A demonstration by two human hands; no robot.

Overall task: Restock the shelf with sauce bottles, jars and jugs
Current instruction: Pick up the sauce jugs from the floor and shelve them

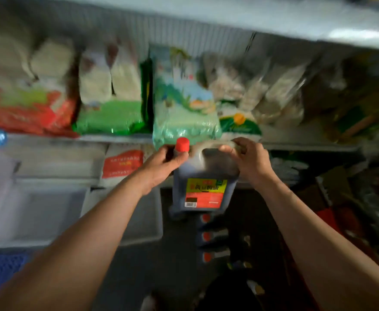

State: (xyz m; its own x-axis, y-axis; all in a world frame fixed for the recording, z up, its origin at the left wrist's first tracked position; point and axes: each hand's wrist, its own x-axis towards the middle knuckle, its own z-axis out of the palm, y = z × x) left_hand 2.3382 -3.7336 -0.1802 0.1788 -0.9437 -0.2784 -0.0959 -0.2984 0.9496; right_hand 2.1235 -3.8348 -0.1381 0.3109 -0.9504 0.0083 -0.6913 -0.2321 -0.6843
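Both forearms raised: left hand point(161, 163) grips neck under red cap, right hand point(249, 159) grips handle, steadying heavy sauce jug point(203, 187) toward shelf point(296, 146) at 12 o'clock.

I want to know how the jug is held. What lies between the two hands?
In the head view, the dark sauce jug: the left hand grips its neck under the red cap, the right hand its handle.

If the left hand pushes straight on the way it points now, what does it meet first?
Probably the pale green rice bag overhanging the shelf edge, just beyond the jug's red cap. The left hand already grips the soy sauce jug by its neck; depth is blurred.
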